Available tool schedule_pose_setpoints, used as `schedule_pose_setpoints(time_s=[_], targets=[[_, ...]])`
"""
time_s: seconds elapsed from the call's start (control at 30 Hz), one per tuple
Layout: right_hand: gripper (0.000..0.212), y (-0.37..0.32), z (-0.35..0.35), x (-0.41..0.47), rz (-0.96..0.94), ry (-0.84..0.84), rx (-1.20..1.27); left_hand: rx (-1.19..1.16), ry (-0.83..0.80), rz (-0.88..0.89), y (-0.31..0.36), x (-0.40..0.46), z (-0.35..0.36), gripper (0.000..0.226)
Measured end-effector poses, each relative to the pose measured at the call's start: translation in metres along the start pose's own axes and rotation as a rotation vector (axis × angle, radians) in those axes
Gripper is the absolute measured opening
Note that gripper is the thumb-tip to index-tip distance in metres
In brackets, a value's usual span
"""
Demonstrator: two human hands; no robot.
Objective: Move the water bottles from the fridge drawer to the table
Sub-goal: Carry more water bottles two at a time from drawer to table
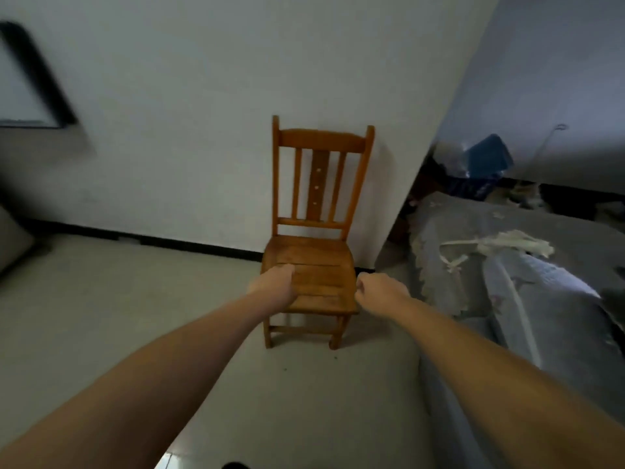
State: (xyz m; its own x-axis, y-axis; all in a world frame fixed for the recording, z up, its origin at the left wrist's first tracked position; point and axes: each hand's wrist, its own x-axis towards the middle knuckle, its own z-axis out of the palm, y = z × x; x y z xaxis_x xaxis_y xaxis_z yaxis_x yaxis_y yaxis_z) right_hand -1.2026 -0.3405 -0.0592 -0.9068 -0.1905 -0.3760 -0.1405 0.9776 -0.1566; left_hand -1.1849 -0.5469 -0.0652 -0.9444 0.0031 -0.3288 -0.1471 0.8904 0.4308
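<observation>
Both grips are reaching forward, fingers curled, holding nothing: left hand (275, 282) overlapping the brown slatted wooden chair (316, 231) seat's left edge, right hand (378, 292) beside its right edge. Water bottles and fridge drawer are lying out of view.

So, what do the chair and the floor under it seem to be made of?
Chair: looks like solid wood with an orange-brown varnish; the seat shows separate slats and faint grain, and the back has vertical bars. Floor: probably pale glazed tile or polished stone, smooth with a dull sheen; blur hides any joints.
</observation>
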Motion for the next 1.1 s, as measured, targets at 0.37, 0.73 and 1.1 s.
schedule_pose_setpoints(time_s=[0.37, 0.73, 1.1], targets=[[0.024, -0.216, -0.013, 0.158, -0.372, -0.014, -0.105, 0.025, 0.141, -0.302, -0.188, 0.048, -0.101, 0.047], [0.036, -0.446, -0.044, 0.266, -0.578, -0.031, -0.161, -0.002, 0.247, -0.499, -0.374, 0.075, -0.245, 0.045], [0.037, -0.608, -0.062, 0.392, -0.756, -0.077, -0.220, -0.073, 0.315, -0.688, -0.506, 0.141, -0.321, 0.045]])
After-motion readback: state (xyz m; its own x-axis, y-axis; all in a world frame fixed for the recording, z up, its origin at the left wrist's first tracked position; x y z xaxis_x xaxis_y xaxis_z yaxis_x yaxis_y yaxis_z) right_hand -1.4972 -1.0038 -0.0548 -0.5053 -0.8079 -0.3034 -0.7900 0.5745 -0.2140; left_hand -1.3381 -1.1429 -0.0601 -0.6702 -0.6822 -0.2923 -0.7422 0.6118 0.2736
